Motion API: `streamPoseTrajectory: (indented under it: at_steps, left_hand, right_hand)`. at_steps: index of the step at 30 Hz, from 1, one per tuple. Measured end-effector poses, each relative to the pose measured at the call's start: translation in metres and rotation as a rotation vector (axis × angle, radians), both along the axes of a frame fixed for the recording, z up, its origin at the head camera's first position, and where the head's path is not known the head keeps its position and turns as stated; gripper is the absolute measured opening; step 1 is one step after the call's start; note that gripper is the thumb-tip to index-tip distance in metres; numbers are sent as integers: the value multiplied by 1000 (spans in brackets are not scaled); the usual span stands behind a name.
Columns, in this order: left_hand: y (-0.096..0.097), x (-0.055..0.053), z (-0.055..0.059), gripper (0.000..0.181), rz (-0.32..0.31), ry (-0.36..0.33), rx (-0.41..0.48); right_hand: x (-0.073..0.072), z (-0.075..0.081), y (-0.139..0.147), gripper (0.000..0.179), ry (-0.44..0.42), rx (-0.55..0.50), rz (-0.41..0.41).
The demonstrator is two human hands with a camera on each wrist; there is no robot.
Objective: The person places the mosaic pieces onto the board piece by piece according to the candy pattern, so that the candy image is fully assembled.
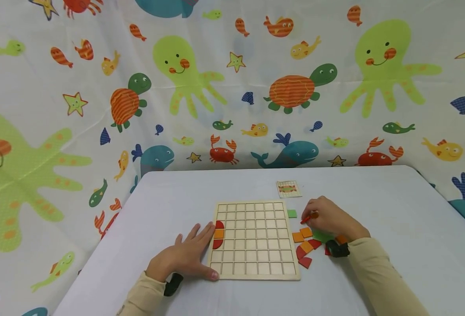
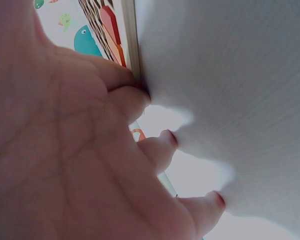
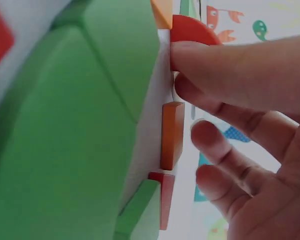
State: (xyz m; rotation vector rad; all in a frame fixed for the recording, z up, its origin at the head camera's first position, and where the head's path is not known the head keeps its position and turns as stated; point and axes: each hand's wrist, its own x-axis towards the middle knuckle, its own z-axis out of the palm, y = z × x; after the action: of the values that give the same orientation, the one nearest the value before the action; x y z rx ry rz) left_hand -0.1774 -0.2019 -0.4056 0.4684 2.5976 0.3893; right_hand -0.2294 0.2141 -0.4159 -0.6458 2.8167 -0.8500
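Observation:
My left hand (image 1: pixel 191 252) lies with spread fingers along the left edge of a pale wooden grid board (image 1: pixel 254 241), its thumb at the near left corner. In the left wrist view its fingertips (image 2: pixel 217 200) touch the white table. On the board's left column sit an orange square (image 1: pixel 219 234) and two red quarter-round tiles, one above (image 1: pixel 219 224) and one below (image 1: pixel 218 244). Right of the board, my right hand (image 1: pixel 329 217) pinches a red curved-edge tile (image 3: pixel 192 29) between thumb and index finger, over the loose tiles. Its other fingers are loosely bent.
Several loose orange, red and green tiles lie right of the board, among them an orange square (image 1: pixel 298 237), a red tile (image 1: pixel 305 262) and large green pieces (image 3: pixel 65 140). A green tile (image 1: pixel 292 213) lies by the board's right edge. A pattern card (image 1: pixel 289 189) lies behind the board.

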Motion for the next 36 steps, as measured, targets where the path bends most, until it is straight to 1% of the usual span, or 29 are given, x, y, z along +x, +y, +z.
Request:
streamPoseTrajectory:
  at_steps: [3, 5, 8, 10, 16, 21, 26, 32, 36]
  left_hand:
    - [0, 1, 0, 128, -2, -1, 1]
    - [-1, 1, 0, 128, -2, -3, 1]
    - [-2, 1, 0, 128, -2, -4, 7]
    - [-2, 1, 0, 128, -2, -3, 9]
    - [-3, 2, 1, 128, 1, 0, 15]
    - [-3, 2, 1, 128, 1, 3, 12]
    - [-3, 1, 1, 128, -5, 0, 4]
    - [-3, 0, 1, 128, -14, 4, 8]
    - [-3, 0, 1, 128, -17, 5, 10]
  right_hand:
    - [-1, -1, 0, 11, -9, -3, -50]
    - [0, -1, 0, 10, -30, -9, -94]
    - [0, 1, -1, 12, -46, -47, -145]
    - [0, 3, -2, 13, -59, -91, -161]
    - [-1, 9, -7, 20, -112, -226, -160]
    - [-1, 10, -12, 21, -118, -303, -183]
    - [-2, 9, -16, 19, -120, -357, -193]
    - [-2, 7, -20, 18, -126, -404, -169]
    - [-1, 6, -26, 17, -133, -485, -114]
